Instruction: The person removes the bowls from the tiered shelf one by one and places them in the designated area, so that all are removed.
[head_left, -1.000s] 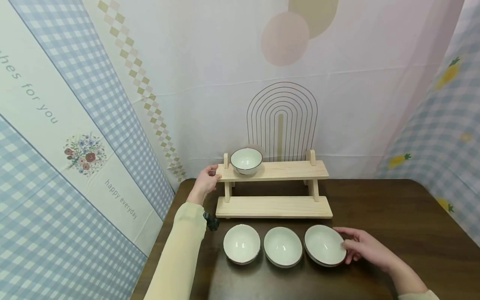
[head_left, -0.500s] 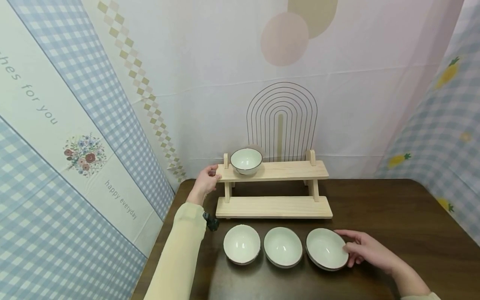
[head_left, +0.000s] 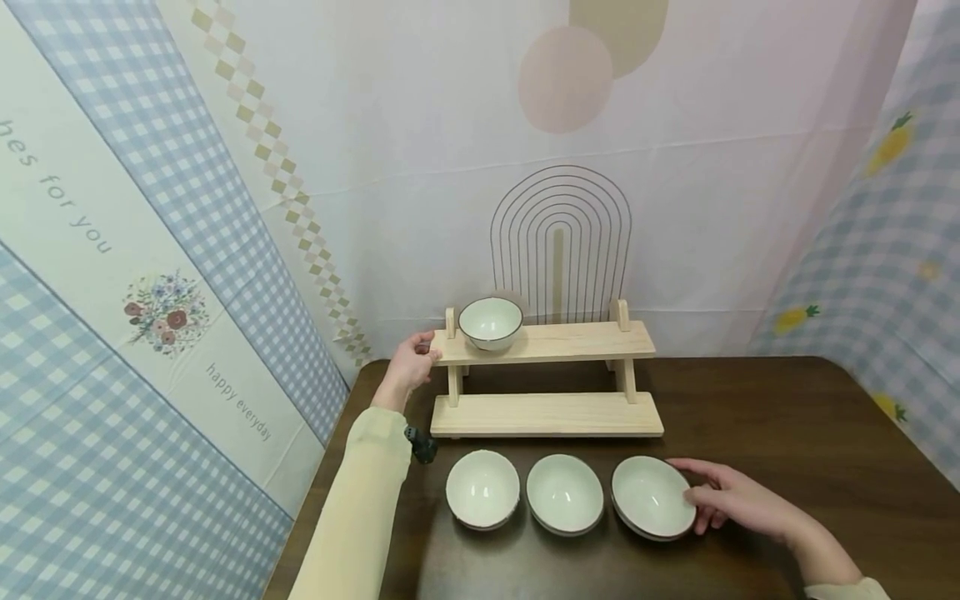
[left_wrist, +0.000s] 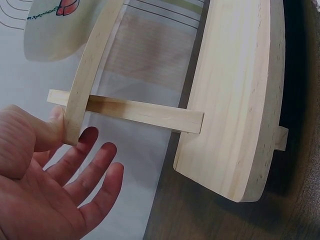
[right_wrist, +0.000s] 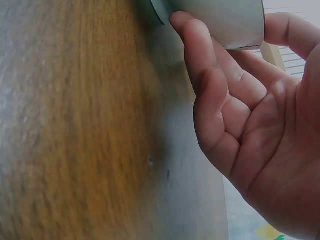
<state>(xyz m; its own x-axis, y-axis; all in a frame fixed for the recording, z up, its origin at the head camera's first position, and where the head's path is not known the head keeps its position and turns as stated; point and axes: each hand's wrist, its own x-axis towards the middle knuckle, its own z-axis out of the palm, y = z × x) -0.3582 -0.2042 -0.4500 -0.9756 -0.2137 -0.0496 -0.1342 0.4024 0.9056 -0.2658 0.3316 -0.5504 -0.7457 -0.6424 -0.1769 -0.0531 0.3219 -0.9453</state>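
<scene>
we see the left hand (head_left: 409, 367) pinching one end of the pale wooden two-tier stand (head_left: 566, 343), probably to steady it. right hand (head_left: 738, 502) grips the round white dark-rimmed bowl (head_left: 652, 497) before the stand's right end, thumb at rim, likely for control. whether it touches the dark wooden table (head_left: 772, 417), we cannot tell.

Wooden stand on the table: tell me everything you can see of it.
The wooden stand looks like pale, grained, unpainted wood. It has two long boards, the upper board set farther back than the lower board, joined by two uprights whose rounded tops rise above the upper one. It stands upright on the dark table. A dark-rimmed bowl sits near the upper board's left end, which the left hand grips.
</scene>
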